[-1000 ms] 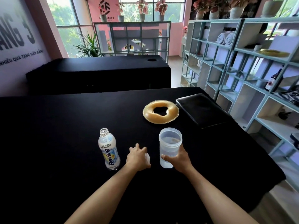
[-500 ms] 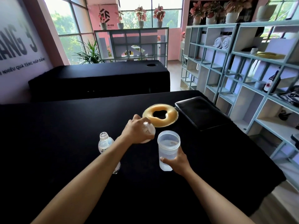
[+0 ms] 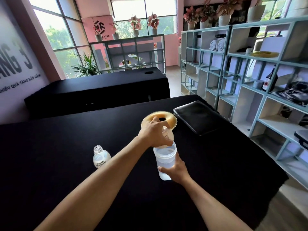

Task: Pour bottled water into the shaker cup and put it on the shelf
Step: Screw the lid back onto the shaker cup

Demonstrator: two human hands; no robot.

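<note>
A translucent shaker cup with water in it stands on the black table. My right hand grips its lower part. My left hand holds the cup's pale lid just above the rim, tilted, its near edge touching the rim. The open water bottle stands uncapped on the table to the left, partly hidden by my left forearm. The teal shelf unit runs along the right side.
A tan ring-shaped cushion lies behind the cup, beside a black pad. A second black table stands further back. The shelf compartments hold rolled towels, a dark bottle, folded cloth and other items; several are bare.
My left hand picked the lid up from the table, carried it up and right, and now holds it over the cup's rim. My right hand stayed on the cup.
</note>
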